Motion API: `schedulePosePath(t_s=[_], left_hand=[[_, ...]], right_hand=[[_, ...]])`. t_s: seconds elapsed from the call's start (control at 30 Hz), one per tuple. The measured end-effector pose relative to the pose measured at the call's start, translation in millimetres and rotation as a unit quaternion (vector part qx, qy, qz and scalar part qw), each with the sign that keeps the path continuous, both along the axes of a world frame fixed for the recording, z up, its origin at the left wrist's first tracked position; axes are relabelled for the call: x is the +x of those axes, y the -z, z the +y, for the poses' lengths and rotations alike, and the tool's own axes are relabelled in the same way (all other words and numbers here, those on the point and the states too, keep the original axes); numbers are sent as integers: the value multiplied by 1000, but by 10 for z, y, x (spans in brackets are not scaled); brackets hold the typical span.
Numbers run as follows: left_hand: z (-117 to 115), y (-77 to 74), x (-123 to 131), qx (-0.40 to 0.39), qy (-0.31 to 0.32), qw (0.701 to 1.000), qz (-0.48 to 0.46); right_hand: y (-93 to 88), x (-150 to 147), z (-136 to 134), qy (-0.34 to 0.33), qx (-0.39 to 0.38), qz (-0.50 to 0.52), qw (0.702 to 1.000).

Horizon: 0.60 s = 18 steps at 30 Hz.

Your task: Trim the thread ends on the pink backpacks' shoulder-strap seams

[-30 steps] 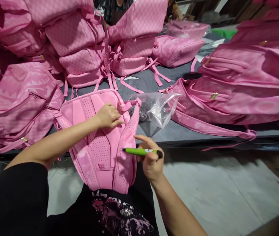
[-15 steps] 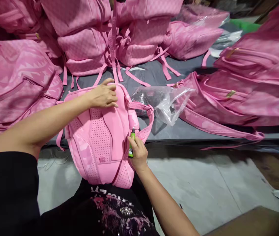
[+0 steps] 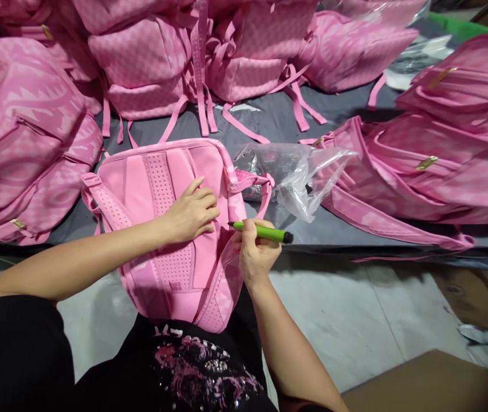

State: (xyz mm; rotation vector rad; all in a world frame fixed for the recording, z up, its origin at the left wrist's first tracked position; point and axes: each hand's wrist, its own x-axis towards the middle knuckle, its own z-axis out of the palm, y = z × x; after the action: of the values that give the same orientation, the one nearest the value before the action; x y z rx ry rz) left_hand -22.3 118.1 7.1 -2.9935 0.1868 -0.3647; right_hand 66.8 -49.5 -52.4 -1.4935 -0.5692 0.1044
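A pink backpack leans between my body and the table edge, its padded back panel and shoulder straps facing me. My left hand lies on the panel with its fingers extended, pressing the fabric near the right side. In my right hand is a green marker, held like a pen with its dark tip pointing left at the backpack's right edge. Whether the tip touches the fabric I cannot tell. The right shoulder strap loops out beside the marker.
Stacked pink backpacks line the far side of the dark table. More lie at left and right. A clear plastic bag rests right of my backpack. A cardboard box stands on the floor at lower right.
My left hand has moved from the backpack's top edge down onto its back panel. The marker has turned from upright to nearly level, its tip now at the backpack's right edge.
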Motion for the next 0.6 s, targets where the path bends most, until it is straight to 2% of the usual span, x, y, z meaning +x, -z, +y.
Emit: schedulePosePath(t_s=[0.17, 0.27, 0.6], left_hand=[[19, 99, -66, -39, 39, 998, -35], [13, 140, -58, -31, 45, 997, -59], [24, 239, -51, -21, 48, 992, -113]], right_hand=[[5, 10, 60, 15, -53, -68, 996], [28, -3, 81, -8, -71, -96, 993], [17, 29, 88, 12, -115, -139, 984]])
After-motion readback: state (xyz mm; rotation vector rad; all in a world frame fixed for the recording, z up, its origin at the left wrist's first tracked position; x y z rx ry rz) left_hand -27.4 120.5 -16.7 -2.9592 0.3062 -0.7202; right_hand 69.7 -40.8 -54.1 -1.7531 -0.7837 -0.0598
